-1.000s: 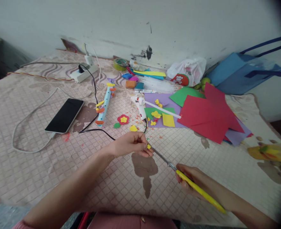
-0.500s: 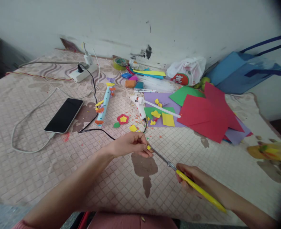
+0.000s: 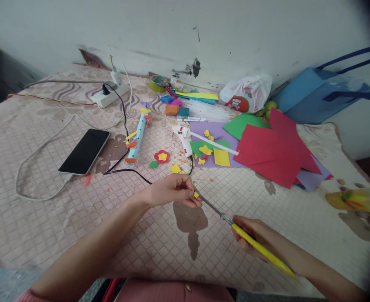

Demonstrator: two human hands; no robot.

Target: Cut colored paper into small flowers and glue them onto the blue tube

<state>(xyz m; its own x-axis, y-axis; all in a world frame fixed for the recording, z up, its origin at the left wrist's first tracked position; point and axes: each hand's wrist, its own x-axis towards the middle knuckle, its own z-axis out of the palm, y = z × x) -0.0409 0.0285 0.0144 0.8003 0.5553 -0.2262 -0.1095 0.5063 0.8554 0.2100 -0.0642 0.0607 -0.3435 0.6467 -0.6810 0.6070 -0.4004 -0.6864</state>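
Between the thumb and fingers of my left hand [image 3: 175, 191] is a small yellow foam piece [image 3: 196, 194]. My right hand [image 3: 251, 233] is closed around yellow-handled scissors [image 3: 263, 250], whose blades point up and left. The blade tips meet the yellow piece at my left fingertips; whether they cut into it is too small to tell. Just beyond my left hand lie a yellow square [image 3: 175, 168], a red flower with a yellow centre [image 3: 162, 157] and a green leaf shape [image 3: 154, 164].
A white glue gun [image 3: 185, 138] with its cord rests by purple foam sheets [image 3: 240, 161]. Red sheets [image 3: 267, 155] lie at right. A phone [image 3: 84, 152], a decorated light-blue strip [image 3: 137, 136] and a power strip [image 3: 109, 95] are at left. A blue bag [image 3: 317, 94] stands behind.
Almost nothing differs. The scissors' handle end has shifted very slightly left, while both hands keep their places.
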